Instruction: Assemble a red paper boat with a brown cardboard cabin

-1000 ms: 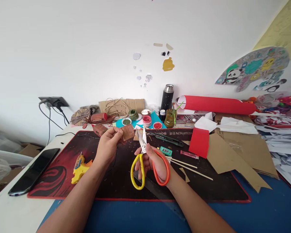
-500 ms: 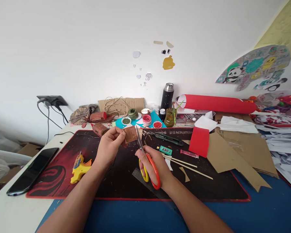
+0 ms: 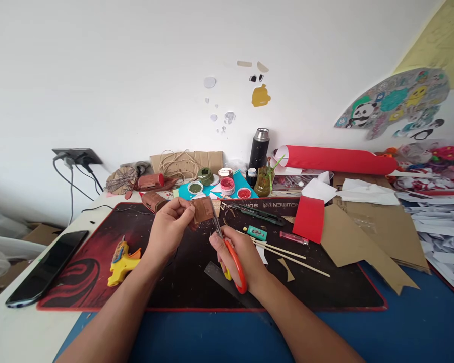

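Observation:
My left hand [image 3: 170, 227] pinches a small brown piece of cardboard [image 3: 203, 208] above the dark desk mat [image 3: 98, 282]. In my right hand [image 3: 239, 257] are scissors [image 3: 229, 252] with one orange and one yellow handle. Their blades are nearly closed and point up against the right edge of the brown piece. Both hands hover over the middle of the mat.
A yellow glue gun [image 3: 121, 258] lies left on the mat, a phone [image 3: 45, 275] further left. A black ruler [image 3: 227, 285], wooden sticks [image 3: 287, 254], a utility knife [image 3: 259, 214], red paper [image 3: 309, 219] and cardboard sheets [image 3: 371, 242] lie right. Paint pots [image 3: 227, 185], a flask [image 3: 259, 148] and a red roll [image 3: 336, 160] stand behind.
The scissors went from wide open and away from the brown piece to nearly closed against its right edge. My right hand moved left and up towards my left hand.

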Demonstrator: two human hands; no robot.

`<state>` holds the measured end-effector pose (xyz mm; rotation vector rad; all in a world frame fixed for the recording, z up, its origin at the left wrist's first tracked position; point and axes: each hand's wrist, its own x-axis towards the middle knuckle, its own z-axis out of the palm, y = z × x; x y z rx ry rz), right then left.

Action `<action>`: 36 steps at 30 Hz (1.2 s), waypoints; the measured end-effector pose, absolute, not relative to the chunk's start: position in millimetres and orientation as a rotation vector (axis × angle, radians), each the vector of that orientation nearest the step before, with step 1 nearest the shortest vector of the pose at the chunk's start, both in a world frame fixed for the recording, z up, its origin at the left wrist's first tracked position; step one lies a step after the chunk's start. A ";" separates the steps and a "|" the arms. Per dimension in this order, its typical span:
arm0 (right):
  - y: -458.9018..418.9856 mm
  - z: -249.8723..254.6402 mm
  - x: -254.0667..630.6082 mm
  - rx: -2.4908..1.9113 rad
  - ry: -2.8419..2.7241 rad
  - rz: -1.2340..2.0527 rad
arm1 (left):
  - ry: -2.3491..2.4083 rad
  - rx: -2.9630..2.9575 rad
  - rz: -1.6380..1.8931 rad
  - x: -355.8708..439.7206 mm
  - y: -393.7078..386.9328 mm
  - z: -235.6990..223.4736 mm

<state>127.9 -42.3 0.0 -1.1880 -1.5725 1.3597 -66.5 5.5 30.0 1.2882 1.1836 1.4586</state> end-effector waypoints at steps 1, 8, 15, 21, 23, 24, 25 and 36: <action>-42.2 0.2 128.3 -1.196 -1.574 1.357 | 1.187 1.287 1.456 -66.6 5.5 29.8; -41.5 0.6 128.5 -1.220 -1.581 1.360 | 1.204 1.298 1.436 -63.6 6.0 27.6; -42.9 0.5 127.5 -1.219 -1.539 1.356 | 1.214 1.269 1.438 -58.4 5.2 24.4; -42.5 2.3 128.5 -1.234 -1.549 1.346 | 1.237 1.282 1.443 -57.3 5.4 20.4; -42.2 2.4 129.0 -1.241 -1.567 1.338 | 1.239 1.290 1.448 -57.2 5.5 20.4; -42.1 2.3 129.1 -1.245 -1.578 1.331 | 1.240 1.293 1.450 -57.1 5.4 20.5; -41.9 2.2 129.2 -1.248 -1.588 1.320 | 1.241 1.294 1.451 -56.9 5.4 20.7; -39.1 0.3 127.1 -1.311 -1.721 1.018 | 1.255 1.325 1.435 -55.8 3.6 21.1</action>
